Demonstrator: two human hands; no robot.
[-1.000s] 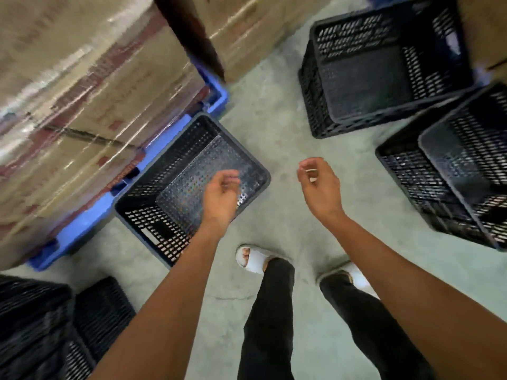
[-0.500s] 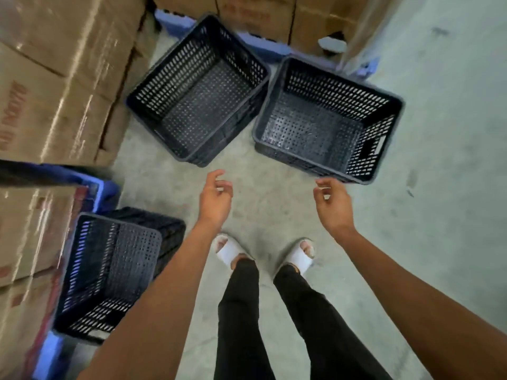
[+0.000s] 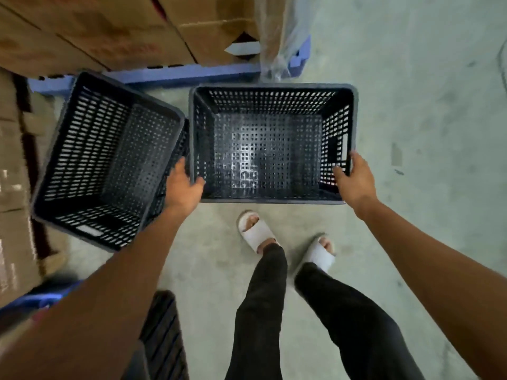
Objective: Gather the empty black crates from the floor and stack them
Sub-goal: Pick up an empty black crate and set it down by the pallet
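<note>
The empty black crate [image 3: 273, 144] sits on the floor [image 3: 425, 133] at frame centre, and your left hand [image 3: 183, 185] and right hand [image 3: 354, 178] each grip one side rim. You look set to lift it; next, it probably needs nesting squarely into the tilted crate [image 3: 107, 160] touching it at left, beside the cardboard boxes [image 3: 115, 31].

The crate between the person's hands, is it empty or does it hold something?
Empty: the crate shows only its bare perforated bottom, nothing inside.
</note>
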